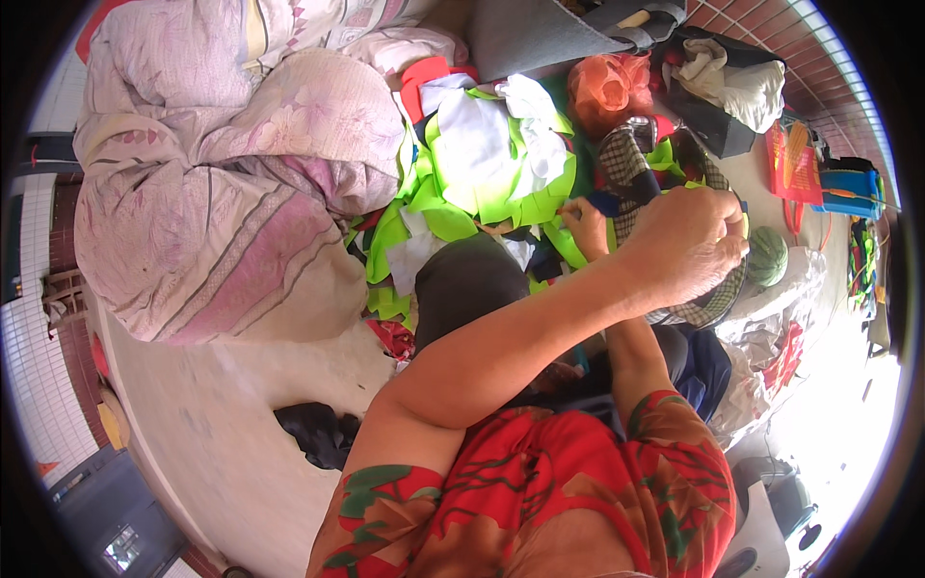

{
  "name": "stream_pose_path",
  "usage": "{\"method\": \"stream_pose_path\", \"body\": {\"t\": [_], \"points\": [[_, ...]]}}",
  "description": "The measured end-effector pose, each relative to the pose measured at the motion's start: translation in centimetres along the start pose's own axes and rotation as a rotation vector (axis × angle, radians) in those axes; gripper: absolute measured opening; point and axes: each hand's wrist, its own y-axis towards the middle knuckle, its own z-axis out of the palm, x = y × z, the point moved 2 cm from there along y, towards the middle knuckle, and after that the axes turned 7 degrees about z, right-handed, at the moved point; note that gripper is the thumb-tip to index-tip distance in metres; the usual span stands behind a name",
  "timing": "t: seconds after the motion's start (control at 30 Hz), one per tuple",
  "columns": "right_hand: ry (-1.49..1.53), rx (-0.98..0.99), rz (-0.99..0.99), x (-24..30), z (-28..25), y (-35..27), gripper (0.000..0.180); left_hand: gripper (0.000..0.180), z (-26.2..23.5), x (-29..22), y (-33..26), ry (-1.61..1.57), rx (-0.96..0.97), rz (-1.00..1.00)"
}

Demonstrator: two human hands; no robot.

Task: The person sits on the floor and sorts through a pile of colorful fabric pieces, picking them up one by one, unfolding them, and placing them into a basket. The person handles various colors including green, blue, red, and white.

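Note:
My left arm crosses the picture from lower left to upper right. My left hand [689, 246] is closed over the edge of a black-and-white checkered cloth [711, 306]. My right hand [584, 227] lies beyond it, smaller and partly hidden by the left forearm. Its fingers pinch a small dark blue thing [605, 203] at the edge of a pile of neon-green and white fabric pieces [482, 159]. What the blue thing is cannot be made out. My dark-trousered knee [467, 284] sits just under the pile.
Large pink flowered quilt bundles [222, 193] fill the left. An orange mesh bag [607, 87] and a dark bag with white cloth [732, 91] lie at the top. At right are a green striped ball [768, 255] and red and blue items [848, 188]. A black cloth [318, 433] lies on the pale floor.

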Motion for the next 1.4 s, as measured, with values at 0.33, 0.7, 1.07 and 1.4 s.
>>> {"method": "stream_pose_path", "body": {"t": [0.33, 0.7, 1.07, 1.4], "points": [[0.052, -0.171, -0.440, 17.3, 0.4, 1.4, 0.016, 0.012, 0.8, 0.3, -0.4, 0.050, -0.031, 0.043], [-0.497, -0.146, -0.523, 18.6, 8.1, 5.9, 0.035, 0.009, 0.0, 0.3, -0.7, 0.052, -0.107, 0.107], [1.354, 0.275, 0.034, 17.2, -5.8, 5.1, 0.029, 0.013, -0.8, 0.4, -0.5, 0.042, -0.119, 0.088], [1.787, 0.119, -0.080, 16.3, -16.7, -2.0, 0.042, 0.023, -5.1, 1.0, 0.7, 0.058, -0.395, 0.160]]}}
